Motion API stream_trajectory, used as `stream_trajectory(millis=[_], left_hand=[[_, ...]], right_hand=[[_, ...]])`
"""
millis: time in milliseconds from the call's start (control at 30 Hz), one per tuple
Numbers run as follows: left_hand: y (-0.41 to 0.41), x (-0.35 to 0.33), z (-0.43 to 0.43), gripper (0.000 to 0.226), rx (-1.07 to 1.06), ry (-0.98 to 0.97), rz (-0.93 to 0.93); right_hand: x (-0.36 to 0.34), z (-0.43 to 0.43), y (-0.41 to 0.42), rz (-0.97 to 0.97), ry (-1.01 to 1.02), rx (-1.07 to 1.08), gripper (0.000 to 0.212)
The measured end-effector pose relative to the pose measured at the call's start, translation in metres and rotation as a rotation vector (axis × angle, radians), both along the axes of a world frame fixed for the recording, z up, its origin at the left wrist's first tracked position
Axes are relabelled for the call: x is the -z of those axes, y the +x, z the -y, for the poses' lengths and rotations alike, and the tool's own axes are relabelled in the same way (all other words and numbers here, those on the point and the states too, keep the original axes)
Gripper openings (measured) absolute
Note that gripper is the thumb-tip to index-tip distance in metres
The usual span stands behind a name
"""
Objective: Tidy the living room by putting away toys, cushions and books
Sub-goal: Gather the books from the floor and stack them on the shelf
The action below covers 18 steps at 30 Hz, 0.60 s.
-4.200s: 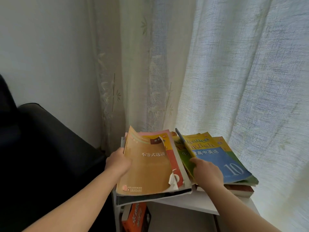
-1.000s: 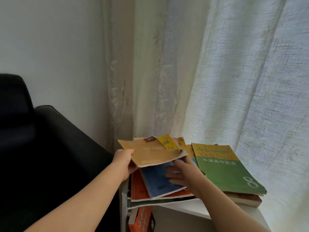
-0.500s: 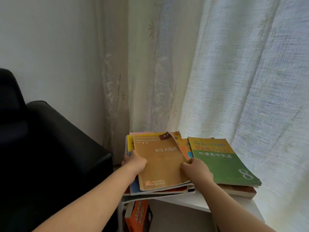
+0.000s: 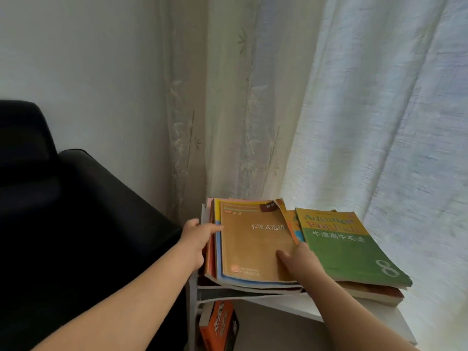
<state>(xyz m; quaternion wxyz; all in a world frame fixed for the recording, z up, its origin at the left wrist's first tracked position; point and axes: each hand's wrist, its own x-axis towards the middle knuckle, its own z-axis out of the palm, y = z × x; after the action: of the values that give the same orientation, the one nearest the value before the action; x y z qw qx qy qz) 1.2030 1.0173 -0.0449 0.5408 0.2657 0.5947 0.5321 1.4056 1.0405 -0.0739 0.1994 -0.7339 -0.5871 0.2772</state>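
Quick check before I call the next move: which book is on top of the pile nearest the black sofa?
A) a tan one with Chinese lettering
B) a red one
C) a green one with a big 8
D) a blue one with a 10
A: the tan book lies uppermost there, between the left hand and the right hand. The green book lies beside it to the right.

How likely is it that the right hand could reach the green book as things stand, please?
Probably yes: the right hand grips the edge of the brown book, right beside the green book, whose cover lies bare.
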Motion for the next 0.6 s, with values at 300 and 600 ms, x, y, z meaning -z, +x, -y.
stream_trajectory(millis=[300, 600], left_hand=[[0.021, 0.016, -0.009, 0.06, 0.12, -0.028, -0.692], [0.009, 0.003, -0.016, 0.053, 0.188, -0.084, -0.334]], right_hand=[[0.001, -0.007, 0.002, 0.038, -0.039, -0.014, 0.055], [0.007, -0.013, 0.001, 0.072, -0.044, 0.004, 0.059]])
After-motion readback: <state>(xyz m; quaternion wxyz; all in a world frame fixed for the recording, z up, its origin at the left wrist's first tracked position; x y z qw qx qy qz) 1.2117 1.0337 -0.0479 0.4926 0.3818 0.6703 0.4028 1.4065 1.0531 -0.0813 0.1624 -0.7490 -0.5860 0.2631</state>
